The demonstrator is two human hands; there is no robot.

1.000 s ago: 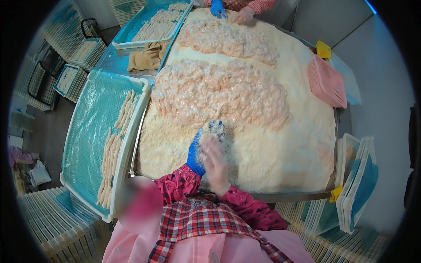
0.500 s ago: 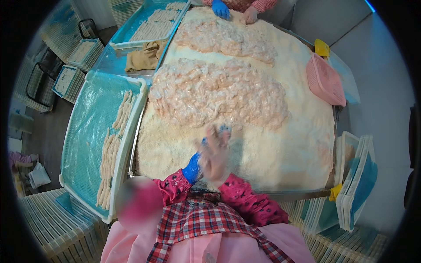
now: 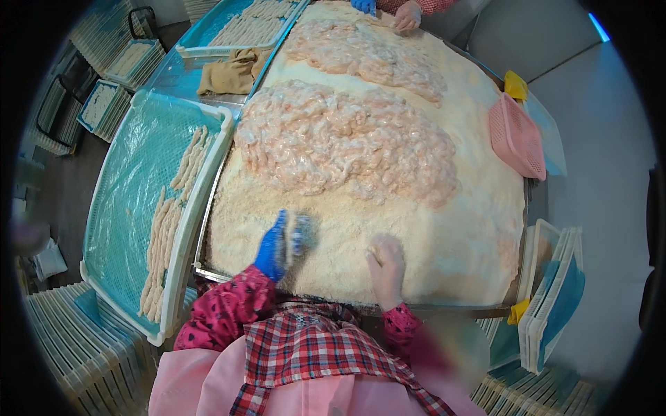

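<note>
My left hand (image 3: 272, 249), in a blue glove, is over pale crumbs (image 3: 333, 256) at the near left of the table. Motion smears its fingers, and a pale crumb-coloured streak shows among them; whether it is held is unclear. My right hand (image 3: 387, 274), in a clear glove, rests low over the crumbs further right, its fingers curled in. What they close on, if anything, is hidden. Beyond both hands lies a wide heap of wet, pale pink raw meat pieces (image 3: 347, 142). A second meat heap (image 3: 368, 59) spreads behind it.
At left stands a white-rimmed tray (image 3: 218, 149) with a teal mesh base, bearing rows of crumbed strips (image 3: 163, 243). A brown cloth (image 3: 229, 73) lies beyond it. On the right edge sits a pink basket (image 3: 517, 135). Another person's gloved hand (image 3: 407, 15) is at the far edge.
My hands were together near the front of the meat heap. Now they are apart: the left has moved left, the right toward me and to the right. The view has shifted slightly.
</note>
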